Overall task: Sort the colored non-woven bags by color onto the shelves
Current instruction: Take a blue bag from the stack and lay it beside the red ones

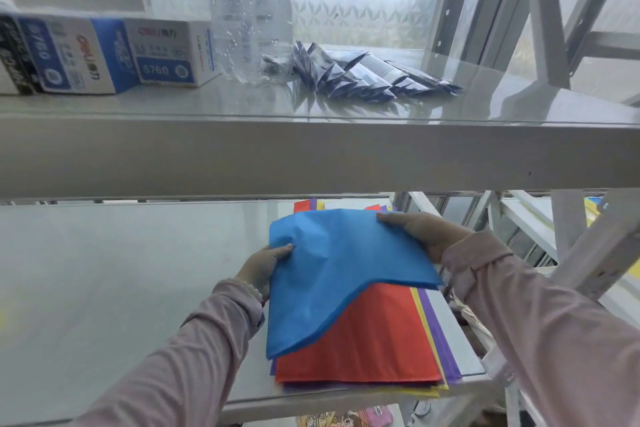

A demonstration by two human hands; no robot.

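Observation:
A blue non-woven bag (332,274) is lifted off a stack on the right end of the lower shelf (121,288). My left hand (265,262) pinches its left edge, thumb on top. My right hand (420,230) grips its far right corner. Beneath it lies a red bag (374,340), with yellow (427,329) and purple (440,333) bag edges showing along the stack's right side. More red, purple and yellow edges peek out behind the blue bag.
The upper shelf (311,149) carries blue-and-white boxes (104,55), a clear plastic bottle (251,10) and dark blue sachets (363,76). Grey rack uprights (588,253) stand at the right. A printed item (346,419) shows below the lower shelf.

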